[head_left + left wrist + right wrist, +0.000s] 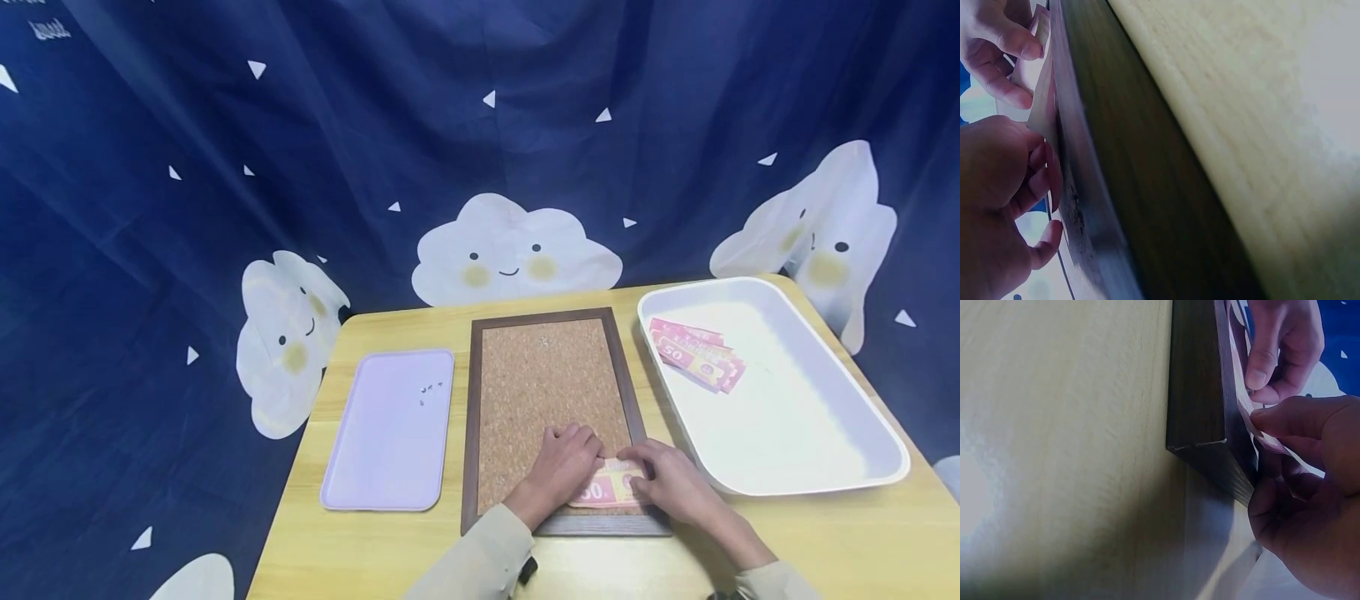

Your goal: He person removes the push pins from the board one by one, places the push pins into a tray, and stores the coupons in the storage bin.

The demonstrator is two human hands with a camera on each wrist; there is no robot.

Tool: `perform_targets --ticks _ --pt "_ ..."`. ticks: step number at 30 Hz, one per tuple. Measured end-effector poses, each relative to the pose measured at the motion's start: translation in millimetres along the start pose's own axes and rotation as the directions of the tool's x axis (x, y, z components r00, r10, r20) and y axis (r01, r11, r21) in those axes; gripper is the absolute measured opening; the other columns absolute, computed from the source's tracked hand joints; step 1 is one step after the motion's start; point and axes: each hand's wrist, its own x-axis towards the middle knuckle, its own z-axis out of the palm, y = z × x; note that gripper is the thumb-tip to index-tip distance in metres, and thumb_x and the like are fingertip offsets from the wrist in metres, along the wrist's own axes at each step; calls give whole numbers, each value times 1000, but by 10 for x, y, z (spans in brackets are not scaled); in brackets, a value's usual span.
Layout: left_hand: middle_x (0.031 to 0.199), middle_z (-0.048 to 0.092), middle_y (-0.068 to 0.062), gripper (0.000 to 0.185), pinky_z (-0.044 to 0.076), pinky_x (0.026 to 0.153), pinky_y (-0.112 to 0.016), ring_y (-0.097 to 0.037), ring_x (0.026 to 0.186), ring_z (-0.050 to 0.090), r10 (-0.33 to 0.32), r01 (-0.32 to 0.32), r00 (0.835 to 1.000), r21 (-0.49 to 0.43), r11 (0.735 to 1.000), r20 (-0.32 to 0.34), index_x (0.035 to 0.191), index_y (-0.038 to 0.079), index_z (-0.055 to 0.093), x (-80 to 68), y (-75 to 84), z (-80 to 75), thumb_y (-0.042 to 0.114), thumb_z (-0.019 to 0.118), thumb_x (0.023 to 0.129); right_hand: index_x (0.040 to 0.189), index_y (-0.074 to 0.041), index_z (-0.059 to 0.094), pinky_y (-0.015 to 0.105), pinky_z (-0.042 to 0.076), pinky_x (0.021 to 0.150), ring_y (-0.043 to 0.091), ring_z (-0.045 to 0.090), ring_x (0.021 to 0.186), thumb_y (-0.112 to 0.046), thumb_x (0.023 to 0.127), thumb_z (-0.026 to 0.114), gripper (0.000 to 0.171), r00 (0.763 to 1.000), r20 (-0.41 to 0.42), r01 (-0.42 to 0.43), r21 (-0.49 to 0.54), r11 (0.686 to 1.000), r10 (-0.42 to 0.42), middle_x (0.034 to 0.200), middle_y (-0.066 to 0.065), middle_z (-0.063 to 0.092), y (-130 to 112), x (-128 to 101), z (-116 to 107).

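I have my left hand and right hand both pinching a pink banknote at the cork board's near edge, mid-placement I judge, which next needs flattening and holding steady.

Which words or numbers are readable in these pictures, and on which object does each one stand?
"50": on the top pink play banknote in the white tray.
"50", partly covered: on the pink banknote that both hands hold on the cork board.
White lettering on the blue backdrop, top left: cut off and blurred, unreadable.
Small print on the banknotes: too small to read.
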Motion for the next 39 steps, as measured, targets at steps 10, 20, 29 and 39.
perform_targets --ticks 10,20,29,39 --pt "97 50 15 13 36 76 -31 -5 91 48 -59 58 998 -127 990 -6 89 35 59 13 -36 -16 41 54 78 103 -17 64 33 47 74 10 58 86 -16 66 74 38 1000 -20 -1 -24 1000 1 94 -9 62 -24 14 -12" --pt "93 52 16 11 37 74 -30 -4 86 48 -68 64 997 -109 992 -33 86 36 61 37 -43 12 38 53 78 103 -16 64 40 46 82 20 60 95 -16 66 74 38 1000 -30 3 5 1000 -2 98 -5 63 -14 17 -15" --pt "92 55 16 14 35 70 -30 -4 84 50 -29 24 995 -53 998 -92 86 35 60 43 -44 55 37 47 83 103 -16 64 41 46 83 23 60 97 -15 67 73 38 1000 -20 -12 18 1000 13 99 -4 64 3 14 -16" --pt "90 54 16 14 35 73 -31 -3 85 48 -36 30 996 -77 997 -79 86 35 60 31 -42 54 36 46 84 103 -16 64 42 46 82 22 60 96 -16 67 74 38 1000 -23 -14 18 1000 14 99 -4 64 -1 9 -11"
